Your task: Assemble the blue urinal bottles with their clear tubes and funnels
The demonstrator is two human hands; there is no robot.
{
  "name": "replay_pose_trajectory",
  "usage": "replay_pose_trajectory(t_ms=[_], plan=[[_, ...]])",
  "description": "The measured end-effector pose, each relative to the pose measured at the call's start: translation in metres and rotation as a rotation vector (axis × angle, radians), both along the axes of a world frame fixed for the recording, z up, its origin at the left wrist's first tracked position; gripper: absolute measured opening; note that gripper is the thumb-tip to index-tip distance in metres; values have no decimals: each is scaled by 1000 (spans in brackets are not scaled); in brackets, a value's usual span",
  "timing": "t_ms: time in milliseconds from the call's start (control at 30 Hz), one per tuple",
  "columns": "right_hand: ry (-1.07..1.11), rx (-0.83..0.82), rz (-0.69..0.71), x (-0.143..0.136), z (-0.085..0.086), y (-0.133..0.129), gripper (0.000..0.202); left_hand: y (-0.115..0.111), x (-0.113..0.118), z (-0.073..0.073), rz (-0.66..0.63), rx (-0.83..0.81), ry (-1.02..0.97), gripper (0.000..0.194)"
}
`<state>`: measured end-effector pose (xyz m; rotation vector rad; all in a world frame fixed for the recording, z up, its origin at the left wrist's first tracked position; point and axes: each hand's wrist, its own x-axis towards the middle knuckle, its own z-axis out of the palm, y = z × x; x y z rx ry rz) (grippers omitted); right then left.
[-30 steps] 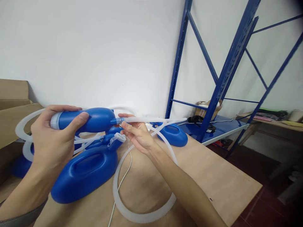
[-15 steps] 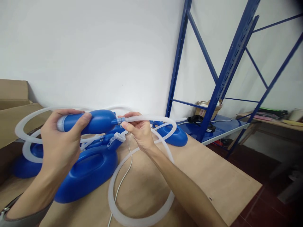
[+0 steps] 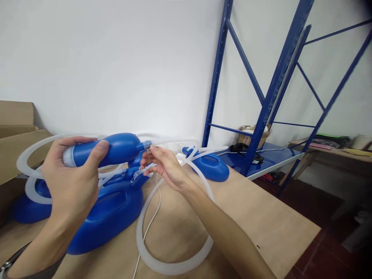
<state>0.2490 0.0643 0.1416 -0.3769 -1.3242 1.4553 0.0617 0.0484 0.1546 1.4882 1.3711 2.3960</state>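
My left hand [image 3: 72, 170] is wrapped round a blue plastic funnel-shaped piece [image 3: 120, 149] with a clear cap [image 3: 69, 156] at its wide end. The piece points right and narrows to a short clear tip [image 3: 147, 143]. A small wire clamp [image 3: 149, 149] sits at this tip, pinched by the thumb and index finger of my right hand [image 3: 167, 164]; its other fingers are curled loosely. Below lies a blue handled bottle [image 3: 110, 217]. A translucent hose [image 3: 171, 267] loops over the table under my right forearm.
Another blue bottle [image 3: 213, 168] lies at the table's far side, and one more [image 3: 29, 207] at the left. Cardboard boxes [image 3: 20, 135] stand at the left. Blue metal shelving [image 3: 264, 116] rises at the right. A thin white cable [image 3: 155, 213] crosses the wooden table [image 3: 261, 217].
The hose that ran right from the blue piece's tip through my right hand no longer shows there. My right hand has shifted slightly left and down, its lower fingers loosened. The view moved slightly.
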Motion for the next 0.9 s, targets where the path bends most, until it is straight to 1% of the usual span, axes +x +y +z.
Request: replay_pose_trajectory(t_ms=[67, 167, 267, 367, 467, 567, 667, 733, 833, 900], plan=[[-45, 14, 45, 0, 0, -1, 45, 0, 0, 0, 12, 26, -12, 38], [-36, 23, 68, 0, -1, -1, 39, -4, 1, 2, 7, 17, 7, 36], [-41, -17, 95, 2, -1, -1, 34, -10, 1, 5, 31, -8, 38, 36], [-56, -68, 147, 5, 2, -2, 28, -11, 0, 6, 35, -38, 16, 37], [-59, -63, 202, 8, 4, -3, 28, -10, 0, 7, -12, -55, -41, 39], [-73, -24, 208, 10, 2, -1, 33, -7, 0, 6, -74, -64, -101, 41], [-132, 28, 180, 10, -1, 3, 39, -3, -2, 7, -130, -90, -167, 41], [-179, 78, 129, 10, -2, 6, 43, 0, -4, 8, -183, -122, -216, 41], [-265, 159, -1, 9, -4, 8, 46, 4, -5, 10, -292, -126, -289, 36], [-362, 261, -147, 9, -4, 7, 43, 6, -5, 10, -342, -116, -327, 33]])
